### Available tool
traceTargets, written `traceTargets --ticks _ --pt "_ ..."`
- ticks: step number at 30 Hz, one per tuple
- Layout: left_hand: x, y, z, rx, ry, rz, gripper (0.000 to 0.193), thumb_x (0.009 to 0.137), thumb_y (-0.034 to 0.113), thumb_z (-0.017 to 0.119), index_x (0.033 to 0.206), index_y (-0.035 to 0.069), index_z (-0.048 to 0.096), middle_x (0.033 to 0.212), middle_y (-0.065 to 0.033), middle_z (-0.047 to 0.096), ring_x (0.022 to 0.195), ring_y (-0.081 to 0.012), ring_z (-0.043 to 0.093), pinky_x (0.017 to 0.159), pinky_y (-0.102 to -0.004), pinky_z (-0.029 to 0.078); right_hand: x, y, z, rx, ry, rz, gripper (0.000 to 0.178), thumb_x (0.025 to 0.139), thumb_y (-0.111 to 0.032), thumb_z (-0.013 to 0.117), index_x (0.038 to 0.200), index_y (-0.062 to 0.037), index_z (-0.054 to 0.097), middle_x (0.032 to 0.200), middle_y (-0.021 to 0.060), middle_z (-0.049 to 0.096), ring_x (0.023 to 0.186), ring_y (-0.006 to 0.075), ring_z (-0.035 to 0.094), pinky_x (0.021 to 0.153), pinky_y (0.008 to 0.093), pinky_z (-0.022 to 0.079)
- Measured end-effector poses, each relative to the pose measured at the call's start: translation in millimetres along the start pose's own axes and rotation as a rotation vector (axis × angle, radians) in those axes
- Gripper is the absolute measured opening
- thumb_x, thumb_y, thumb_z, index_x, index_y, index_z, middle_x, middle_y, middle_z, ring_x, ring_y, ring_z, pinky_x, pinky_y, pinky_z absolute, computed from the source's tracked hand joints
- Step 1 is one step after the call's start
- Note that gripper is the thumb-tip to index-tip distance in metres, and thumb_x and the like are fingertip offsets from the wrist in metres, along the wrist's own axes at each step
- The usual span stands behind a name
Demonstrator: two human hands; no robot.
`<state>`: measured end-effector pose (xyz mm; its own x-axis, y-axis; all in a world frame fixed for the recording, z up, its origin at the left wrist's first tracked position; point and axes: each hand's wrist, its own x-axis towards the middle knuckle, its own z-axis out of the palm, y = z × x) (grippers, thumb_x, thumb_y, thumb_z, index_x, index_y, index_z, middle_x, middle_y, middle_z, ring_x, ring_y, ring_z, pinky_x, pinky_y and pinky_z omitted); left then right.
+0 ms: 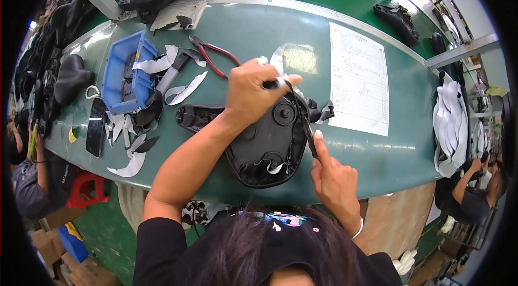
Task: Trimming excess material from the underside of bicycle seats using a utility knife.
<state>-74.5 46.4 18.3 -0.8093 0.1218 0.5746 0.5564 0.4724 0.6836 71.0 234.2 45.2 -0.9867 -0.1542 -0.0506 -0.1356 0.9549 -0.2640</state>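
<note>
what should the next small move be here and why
Perhaps steady the slim dark piece with the right hand: its index finger lies beside that piece at the right edge of the black pad, while the left hand is closed on a dark item, mostly hidden, over the far edge.

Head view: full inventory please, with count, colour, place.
table: 1, green, centre
saddle-shaped part: 1, black, near edge
pliers: 1, red-handled, beyond left forearm
bin: 1, blue, left
trimmings: several, white and dark, in and around bin
sheet: 1, white, right
flat slab: 1, black, left
strip bundle: 1, white, right end
stool: 1, red, lower left
other people: at least 2, dark clothes, both sides
rim clutter: too small to count
left hand: 1, bare, above part
right hand: 1, bare, part's right edge
</note>
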Motion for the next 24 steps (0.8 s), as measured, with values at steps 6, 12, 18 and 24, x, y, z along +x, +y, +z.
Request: traceTargets --ticks 6,12,18,24 --pt "-3 2 2 -0.131 -0.220 0.263 0.037 0.072 0.025 0.079 0.054 0.003 0.054 0.050 -0.0072 0.043 0.049 -0.0203 0.043 0.045 -0.0336 0.033 18 16 6 0.134 0.159 -0.082 0.057 0.083 -0.012 0.058 0.137 -0.0221 0.044 0.060 0.0108 0.056 0.047 0.0316 0.055 0.044 0.0425 0.041" --pt "-7 -5 2 -0.207 -0.262 0.220 0.038 0.072 0.020 0.079 0.054 0.003 0.051 0.049 -0.0056 0.040 0.050 -0.0189 0.039 0.046 -0.0331 0.030 18 22 1 0.232 0.255 -0.138 0.056 0.083 -0.012 0.058 0.136 -0.0222 0.046 0.062 0.0097 0.057 0.046 0.0283 0.054 0.044 0.0397 0.041" --pt "-2 0 -1 -0.261 -0.135 0.029 0.031 0.078 0.017 0.074 0.058 0.003 0.054 0.052 -0.0051 0.043 0.051 -0.0131 0.041 0.048 -0.0294 0.030 27 21 6 -0.021 0.154 -0.182 0.056 0.083 -0.012 0.058 0.137 -0.0205 0.046 0.055 0.0090 0.052 0.043 0.0274 0.052 0.042 0.0398 0.039" --pt "8 -10 -12 -0.840 0.134 -0.532 0.038 0.094 0.030 0.056 0.066 0.003 0.061 0.062 -0.0005 0.053 0.059 -0.0103 0.046 0.061 -0.0236 0.034 -14 -8 -2 0.013 0.053 0.005 0.057 0.081 -0.014 0.059 0.136 -0.0193 0.046 0.052 0.0101 0.052 0.041 0.0306 0.052 0.041 0.0429 0.039"
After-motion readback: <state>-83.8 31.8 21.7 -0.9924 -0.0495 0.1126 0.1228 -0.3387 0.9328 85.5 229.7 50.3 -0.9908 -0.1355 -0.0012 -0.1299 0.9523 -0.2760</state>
